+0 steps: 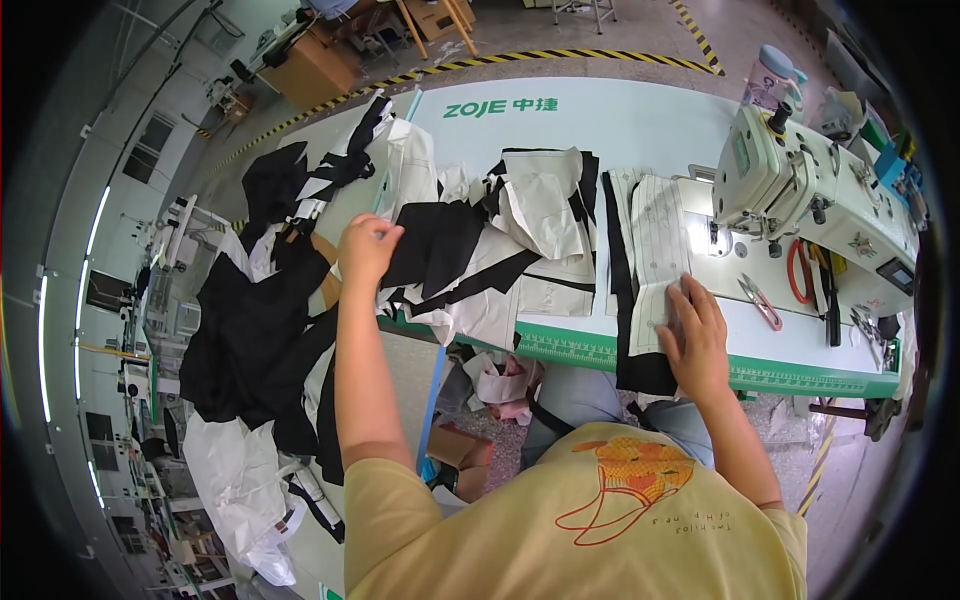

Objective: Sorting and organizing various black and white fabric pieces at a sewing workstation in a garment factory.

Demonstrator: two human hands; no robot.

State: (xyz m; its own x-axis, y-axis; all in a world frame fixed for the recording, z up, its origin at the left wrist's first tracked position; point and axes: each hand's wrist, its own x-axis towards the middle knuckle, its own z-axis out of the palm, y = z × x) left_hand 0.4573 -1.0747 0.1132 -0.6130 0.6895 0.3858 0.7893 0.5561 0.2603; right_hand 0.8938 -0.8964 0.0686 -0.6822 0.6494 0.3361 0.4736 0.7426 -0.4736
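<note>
My left hand (pixel 366 250) is closed in a pinch at the left corner of a black fabric piece (pixel 437 243). That piece lies over a loose heap of black fabric and crumpled white sheets (pixel 540 215). My right hand (pixel 697 335) rests with fingers spread on the near end of a long white sheet with faint printed marks (pixel 657 235). Under this sheet is a black fabric strip (pixel 645 375), whose near end hangs past the table's front edge. Just left of the sewing machine's bed, the white sheet and strip lie lengthwise, away from me.
A white sewing machine (pixel 800 175) stands at the right. Thread snips (pixel 762 303), orange-handled scissors (pixel 800 270) and other tools lie near it. More black fabric (pixel 245 340) and white sheets are piled at the left. A bottle (pixel 770 75) stands behind the machine.
</note>
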